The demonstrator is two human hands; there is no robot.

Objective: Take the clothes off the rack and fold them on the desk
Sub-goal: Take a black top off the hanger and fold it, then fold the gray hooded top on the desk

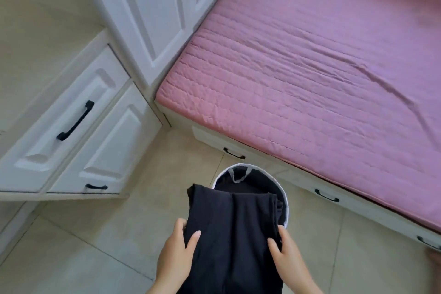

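Observation:
A folded black garment (232,227) hangs between my two hands at the bottom centre of the head view. My left hand (177,253) grips its left edge, thumb on top. My right hand (287,253) grips its right edge. The garment's far end reaches over a round laundry basket (285,200) with a white rim and a dark inside, which stands on the tiled floor right below it. A white loop handle (238,175) shows at the basket's far rim. No rack is in view.
A bed with a pink quilted cover (310,79) fills the right, with white drawers (327,194) under it. White cabinets with black handles (75,120) stand at the left, a tall white wardrobe (152,12) behind. Beige floor tiles (95,234) lie between.

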